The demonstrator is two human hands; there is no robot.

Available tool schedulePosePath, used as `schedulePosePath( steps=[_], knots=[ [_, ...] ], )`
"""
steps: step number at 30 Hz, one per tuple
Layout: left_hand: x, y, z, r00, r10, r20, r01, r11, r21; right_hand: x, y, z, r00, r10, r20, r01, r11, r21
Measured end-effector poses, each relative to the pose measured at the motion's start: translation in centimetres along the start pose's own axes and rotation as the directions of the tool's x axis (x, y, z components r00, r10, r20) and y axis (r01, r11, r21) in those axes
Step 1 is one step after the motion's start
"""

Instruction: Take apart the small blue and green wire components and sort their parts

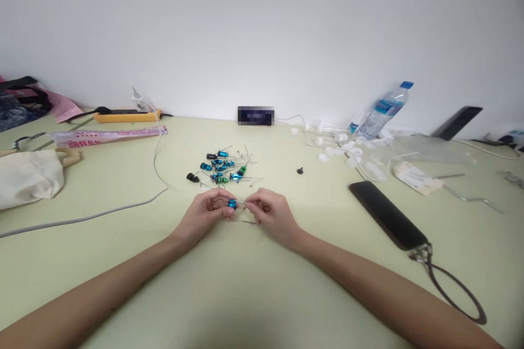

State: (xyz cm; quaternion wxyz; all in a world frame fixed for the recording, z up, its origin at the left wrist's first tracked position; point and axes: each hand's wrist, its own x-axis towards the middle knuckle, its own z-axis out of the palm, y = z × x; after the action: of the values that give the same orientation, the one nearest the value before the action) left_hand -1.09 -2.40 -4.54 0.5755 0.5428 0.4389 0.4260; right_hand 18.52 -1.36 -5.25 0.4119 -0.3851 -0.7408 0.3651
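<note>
Between the thumb and fingers of my left hand [212,206] is a small shiny blue cylindrical part [232,204]. My right hand [268,210] pinches a thin metal wire [240,203] that sticks out from the right side of that part. A thin rod [248,222] shows just below the fingers of both hands; what it joins is hidden. Beyond my hands lies a loose pile of similar small parts, blue [236,176], green [221,180] and black [192,178], several with thin metal wires.
A small black piece [300,171] lies right of the pile. Farther right are a phone [388,215] with a strap, white caps [354,152], a tilted water bottle [387,112] and bent metal rods [470,198]. A grey cable [102,214] and an orange power strip [126,115] are on the left.
</note>
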Motion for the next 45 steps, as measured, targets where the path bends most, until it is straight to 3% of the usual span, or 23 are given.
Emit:
schedulePosePath(
  steps=[6,11,14,17,20,23,29,30,32,33,34,37,40,42,45],
  knots=[
    [0.0,0.1,0.1,1.0,0.02,-0.009,-0.02,1.0,0.01,0.0,0.1,-0.1,0.997,0.058,0.05,-0.064,0.99,0.128],
    [0.1,-0.3,-0.1,1.0,0.026,0.001,-0.026,0.997,0.07,-0.1,0.3,0.0,0.995,0.056,0.082,-0.066,0.991,0.118],
    [0.1,-0.5,-0.3,1.0,0.019,0.016,-0.02,0.994,0.106,-0.3,0.5,0.0,0.996,0.001,0.094,-0.002,1.0,0.013],
    [0.1,-0.5,-0.4,0.998,-0.005,0.058,-0.001,0.995,0.099,-0.5,0.5,-0.3,0.984,-0.147,0.097,0.167,0.954,-0.249],
    [-0.1,-0.3,-0.3,0.994,-0.019,0.107,0.011,0.997,0.076,-0.6,0.3,-1.0,0.942,-0.277,0.189,0.335,0.81,-0.481],
    [-0.5,-0.2,0.0,0.99,-0.01,0.138,0.004,0.999,0.045,-0.7,-0.2,-1.4,0.883,-0.365,0.295,0.469,0.703,-0.535],
    [-1.0,-0.4,0.1,0.985,-0.028,0.17,0.034,0.999,-0.035,-0.6,-1.5,-1.7,0.657,-0.605,0.449,0.728,0.355,-0.587],
    [-0.9,-0.4,0.1,0.988,-0.031,0.152,0.04,0.998,-0.053,-0.3,-1.7,-2.2,0.671,-0.595,0.442,0.709,0.341,-0.618],
    [-0.8,-0.5,-0.1,0.994,-0.035,0.1,0.043,0.996,-0.073,0.9,-1.6,-4.1,0.799,-0.489,0.351,0.554,0.371,-0.745],
    [-0.7,-0.5,-0.2,0.997,-0.034,0.07,0.039,0.996,-0.077,1.6,-1.3,-5.5,0.901,-0.375,0.217,0.368,0.4,-0.839],
    [-0.6,-0.5,-0.3,0.999,-0.028,0.04,0.031,0.996,-0.08,2.4,-0.8,-7.2,0.943,-0.314,0.107,0.235,0.404,-0.884],
    [-0.3,-0.5,-0.5,0.999,-0.004,-0.044,0.0,0.996,-0.091,4.5,1.4,-12.5,0.981,-0.141,-0.136,-0.078,0.359,-0.93],
    [0.0,-0.4,-0.7,0.995,0.006,-0.104,-0.016,0.995,-0.096,5.0,4.0,-16.5,0.975,-0.019,-0.222,-0.204,0.321,-0.925],
    [0.0,-0.3,-0.8,0.992,0.02,-0.124,-0.031,0.996,-0.085,4.3,5.1,-17.6,0.974,0.051,-0.22,-0.225,0.314,-0.922],
    [0.0,-0.2,-0.7,0.985,0.069,-0.159,-0.077,0.996,-0.049,2.6,5.1,-17.1,0.974,0.105,-0.2,-0.223,0.321,-0.92]
  ],
)
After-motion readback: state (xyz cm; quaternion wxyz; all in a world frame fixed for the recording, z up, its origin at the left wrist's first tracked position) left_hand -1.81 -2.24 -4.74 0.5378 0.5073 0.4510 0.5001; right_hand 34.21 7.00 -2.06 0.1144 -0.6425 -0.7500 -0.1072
